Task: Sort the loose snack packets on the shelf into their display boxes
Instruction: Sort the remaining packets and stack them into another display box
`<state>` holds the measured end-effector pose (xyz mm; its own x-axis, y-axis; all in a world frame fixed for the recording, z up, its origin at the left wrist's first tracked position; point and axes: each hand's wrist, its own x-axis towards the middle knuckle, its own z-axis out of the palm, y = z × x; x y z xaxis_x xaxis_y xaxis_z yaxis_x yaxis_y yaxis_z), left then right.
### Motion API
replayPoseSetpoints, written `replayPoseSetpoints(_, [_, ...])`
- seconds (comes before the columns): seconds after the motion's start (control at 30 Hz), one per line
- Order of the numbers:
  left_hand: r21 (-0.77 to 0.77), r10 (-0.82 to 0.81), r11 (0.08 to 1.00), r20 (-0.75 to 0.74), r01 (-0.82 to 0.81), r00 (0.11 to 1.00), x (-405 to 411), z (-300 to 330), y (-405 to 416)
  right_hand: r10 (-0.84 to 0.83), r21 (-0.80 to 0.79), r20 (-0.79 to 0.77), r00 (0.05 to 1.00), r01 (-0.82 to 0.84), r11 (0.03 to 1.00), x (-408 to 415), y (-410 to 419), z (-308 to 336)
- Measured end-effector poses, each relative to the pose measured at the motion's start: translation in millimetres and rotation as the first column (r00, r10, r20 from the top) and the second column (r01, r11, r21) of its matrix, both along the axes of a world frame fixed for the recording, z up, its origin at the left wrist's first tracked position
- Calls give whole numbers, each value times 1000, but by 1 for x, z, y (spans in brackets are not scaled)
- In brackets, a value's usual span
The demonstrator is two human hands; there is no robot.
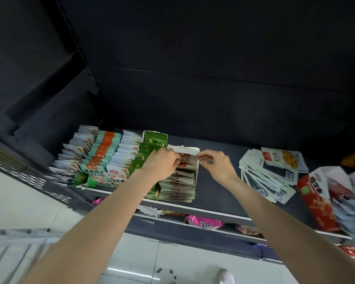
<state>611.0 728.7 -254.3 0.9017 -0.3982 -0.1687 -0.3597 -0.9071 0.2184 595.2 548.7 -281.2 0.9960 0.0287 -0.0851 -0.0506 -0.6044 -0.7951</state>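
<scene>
Both hands, left hand (164, 162) and right hand (217, 165), pinch a packet (186, 158) in the white display box (196, 171) on the shelf (215, 187).

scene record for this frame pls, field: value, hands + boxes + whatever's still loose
left hand: fingers curled on a packet in the white box
right hand: pinches the same packet at the box's right wall
white box: on the shelf, open top, row of beige packets standing in it
green box: directly left of the white box, filled with green packets
loose packets: grey-white pile lying flat on the shelf, right of the hands
red box: at the shelf's right end, tilted
shelf: dark, bare patch between white box and loose pile
</scene>
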Motion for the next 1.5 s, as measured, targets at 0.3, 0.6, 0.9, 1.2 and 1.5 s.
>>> replayPoseSetpoints(0.3, [-365, -71, 924, 129, 114, 989, 6, -15, -113, -285, -131, -65, 956, 275, 952, 4, -87, -29])
replayPoseSetpoints(0.6, [-158, -122, 985, -310, 75, 943, 33, -119, -217, -430, -564, -281, 858, 214, 798, 34, -215, -98])
replayPoseSetpoints(0.9, [-450, 58, 854, -415, -260, 908, 26, -149, -233, -112, -929, 42, 993, 80, 361, 8, -193, -114])
replayPoseSetpoints(1.2, [-531, 261, 587, -590, -611, 764, 18, -114, -201, -135, -54, -53, 989, 132, 990, -18, -153, -86])
replayPoseSetpoints(1.5, [-517, 177, 852, 143, -79, 974, -2, -7, -105, -123, 22, -4, 992, 123, 992, -4, -91, 2])
